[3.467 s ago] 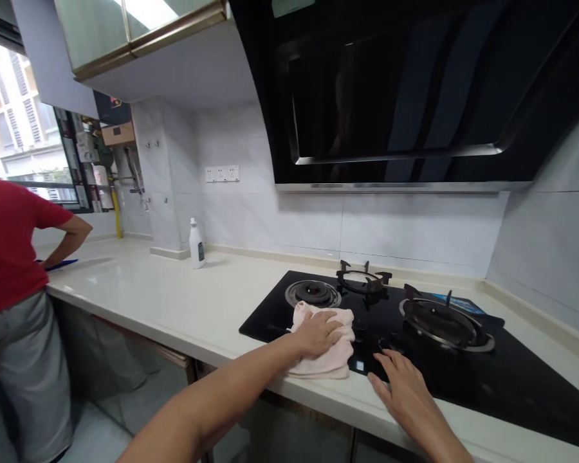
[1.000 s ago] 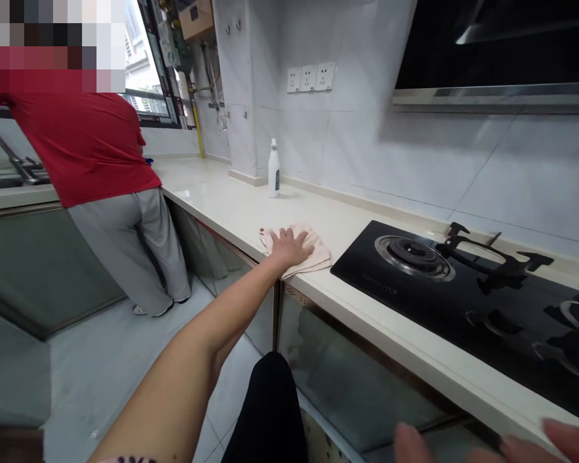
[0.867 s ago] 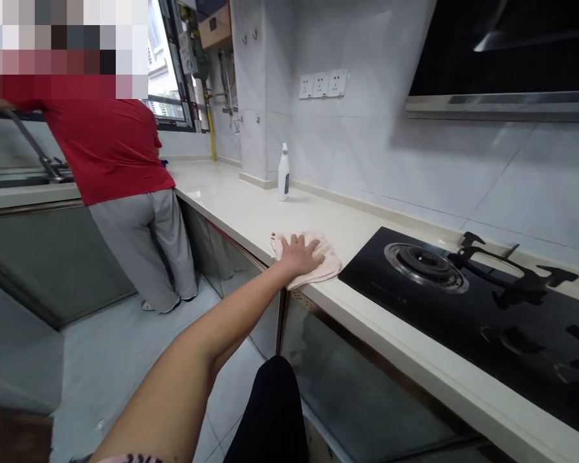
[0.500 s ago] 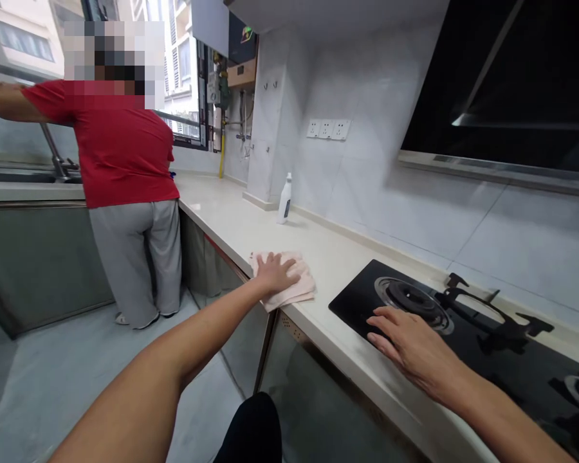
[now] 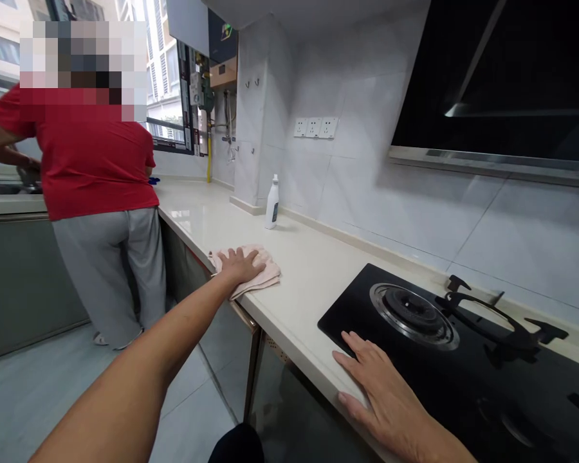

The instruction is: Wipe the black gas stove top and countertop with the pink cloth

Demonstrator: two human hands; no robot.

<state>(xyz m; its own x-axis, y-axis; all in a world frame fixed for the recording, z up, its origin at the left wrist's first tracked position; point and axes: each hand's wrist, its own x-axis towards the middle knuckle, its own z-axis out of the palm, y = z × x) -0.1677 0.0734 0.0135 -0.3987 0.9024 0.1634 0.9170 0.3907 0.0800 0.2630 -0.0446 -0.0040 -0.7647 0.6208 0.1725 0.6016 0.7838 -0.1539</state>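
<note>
left of the cooktop, your left hand spreads its fingers flat over a pink cloth by the front edge of the desk; pushed outward, it could slip off. at the cooktop's near edge your right hand holds nothing, fingers loosely parted. also left, a knock could tip the white bottle, contents impossible to judge here.

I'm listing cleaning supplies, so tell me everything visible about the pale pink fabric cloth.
The pale pink fabric cloth looks soft, rumpled and layered at its right edge. It lies spread on the glossy cream countertop, near the front edge, apart from the black glass cooktop. The left hand rests spread across it, covering its middle.
</note>
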